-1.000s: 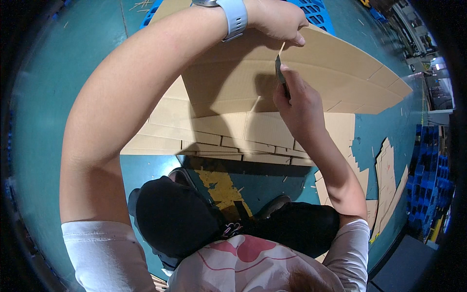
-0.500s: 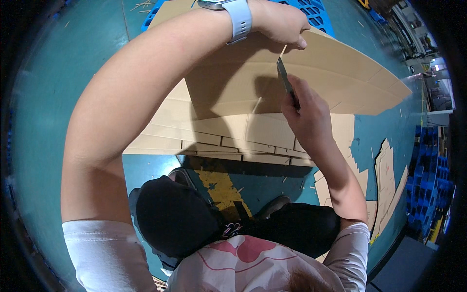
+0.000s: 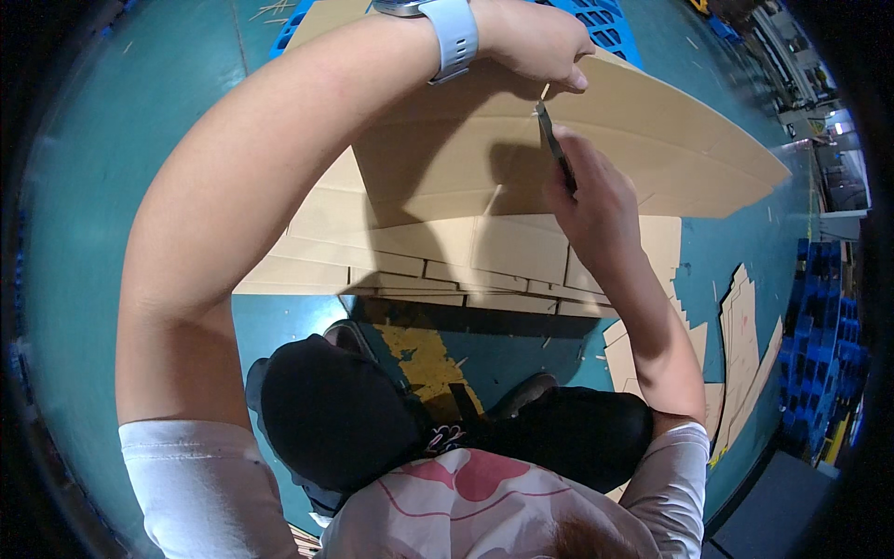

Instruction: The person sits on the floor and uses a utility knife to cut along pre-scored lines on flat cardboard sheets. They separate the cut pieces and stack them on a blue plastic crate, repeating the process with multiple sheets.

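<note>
A large brown cardboard sheet (image 3: 680, 140) stands tilted up from a stack of flat cardboard (image 3: 438, 244). My left hand (image 3: 540, 45) reaches across to the sheet's upper edge and is closed on it, thumb on the near face. Below it, my right hand (image 3: 596, 191) grips a dark utility knife (image 3: 557, 149). The knife's tip points up at the sheet, just under a short light slit close to my left thumb; whether the blade touches the cardboard I cannot tell. Shadows of my arm and hand fall across the sheet.
Blue plastic pallet parts (image 3: 610, 26) show behind the sheet. Cut cardboard pieces (image 3: 738, 340) lie on the green floor at right, near stacked blue pallets (image 3: 819, 345). My knees and shoes are close below the stack, by a worn yellow floor stripe (image 3: 419, 359).
My right hand and the knife have shifted slightly up and to the right. My left hand keeps its hold on the sheet's edge, almost unmoved.
</note>
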Action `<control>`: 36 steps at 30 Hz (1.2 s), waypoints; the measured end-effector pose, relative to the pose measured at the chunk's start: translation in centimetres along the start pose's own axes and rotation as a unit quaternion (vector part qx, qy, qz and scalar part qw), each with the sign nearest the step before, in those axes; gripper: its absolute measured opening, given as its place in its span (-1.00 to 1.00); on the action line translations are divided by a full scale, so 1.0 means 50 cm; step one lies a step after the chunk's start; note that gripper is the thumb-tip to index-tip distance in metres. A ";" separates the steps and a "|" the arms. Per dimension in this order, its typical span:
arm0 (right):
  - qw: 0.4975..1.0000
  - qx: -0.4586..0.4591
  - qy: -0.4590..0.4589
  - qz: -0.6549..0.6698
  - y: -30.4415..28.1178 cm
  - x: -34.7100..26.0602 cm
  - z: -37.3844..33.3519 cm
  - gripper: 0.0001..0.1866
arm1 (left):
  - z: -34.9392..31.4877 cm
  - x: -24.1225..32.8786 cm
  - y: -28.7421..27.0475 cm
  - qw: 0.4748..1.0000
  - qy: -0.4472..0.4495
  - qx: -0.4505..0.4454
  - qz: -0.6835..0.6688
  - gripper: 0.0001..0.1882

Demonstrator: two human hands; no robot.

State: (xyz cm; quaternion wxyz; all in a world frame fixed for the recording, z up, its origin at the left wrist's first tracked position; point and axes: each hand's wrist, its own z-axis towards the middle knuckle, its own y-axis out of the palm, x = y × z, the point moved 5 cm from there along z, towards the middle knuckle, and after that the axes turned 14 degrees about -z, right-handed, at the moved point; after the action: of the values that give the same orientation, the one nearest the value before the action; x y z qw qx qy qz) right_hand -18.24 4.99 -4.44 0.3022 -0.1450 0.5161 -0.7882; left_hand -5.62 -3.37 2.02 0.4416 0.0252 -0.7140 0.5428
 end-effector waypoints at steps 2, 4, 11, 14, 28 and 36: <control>1.000 0.017 -0.010 0.000 0.006 0.001 0.006 -0.71 | 0.000 -0.001 -0.002 1.000 -0.003 0.003 -0.016 -0.70; 1.000 0.013 -0.003 0.007 0.010 0.000 0.004 -0.72 | 0.000 -0.004 0.000 1.000 -0.005 0.001 -0.025 -0.70; 0.999 0.008 0.001 0.031 0.012 -0.003 -0.014 -0.69 | 0.006 -0.008 0.000 0.999 -0.019 -0.002 -0.030 -0.72; 0.999 0.005 -0.002 0.033 0.010 -0.003 -0.019 -0.67 | 0.006 -0.007 -0.001 0.999 -0.018 0.001 -0.028 -0.73; 0.981 -0.138 -0.123 -0.059 0.176 0.078 -0.154 -0.71 | 0.017 -0.035 0.021 0.995 -0.068 -0.036 -0.058 -0.61; 0.966 -0.179 0.070 0.172 0.126 0.034 0.030 -0.78 | 0.014 -0.079 0.027 0.986 -0.100 -0.081 -0.108 -0.51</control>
State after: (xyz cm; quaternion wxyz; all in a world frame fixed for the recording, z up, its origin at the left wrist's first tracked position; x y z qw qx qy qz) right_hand -16.68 1.05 -9.61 0.3650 -0.0501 0.6858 -0.6277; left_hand -4.34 -5.15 -1.59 0.4249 0.1207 -0.7889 0.4272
